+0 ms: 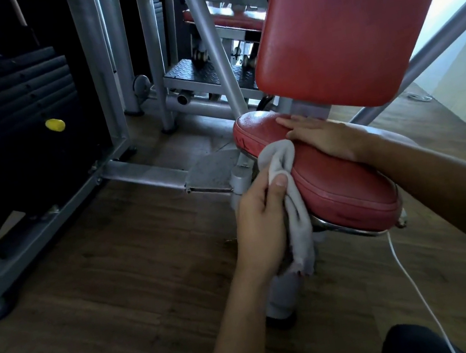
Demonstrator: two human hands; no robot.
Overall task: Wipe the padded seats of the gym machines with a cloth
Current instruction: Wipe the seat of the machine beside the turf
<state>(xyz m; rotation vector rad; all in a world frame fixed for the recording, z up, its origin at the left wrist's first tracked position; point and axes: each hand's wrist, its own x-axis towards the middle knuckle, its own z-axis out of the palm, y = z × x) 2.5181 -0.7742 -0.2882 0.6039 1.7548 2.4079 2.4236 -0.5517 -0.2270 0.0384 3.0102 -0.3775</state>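
Observation:
A red padded seat (342, 185) sits low on a grey gym machine, below its red backrest (349, 15). My left hand (261, 221) grips a bunched grey cloth (284, 167) against the seat's left side edge, thumb on top of the fabric. The cloth's loose end hangs down past my wrist. My right hand (321, 134) rests flat on the top of the seat near its back, fingers straight and pointing left.
A black weight stack with a yellow pin (55, 125) stands at the left inside a grey frame (103, 84). A second machine with a red pad (229, 20) is behind. A white cable (411, 278) hangs from the seat. Wooden floor lies below.

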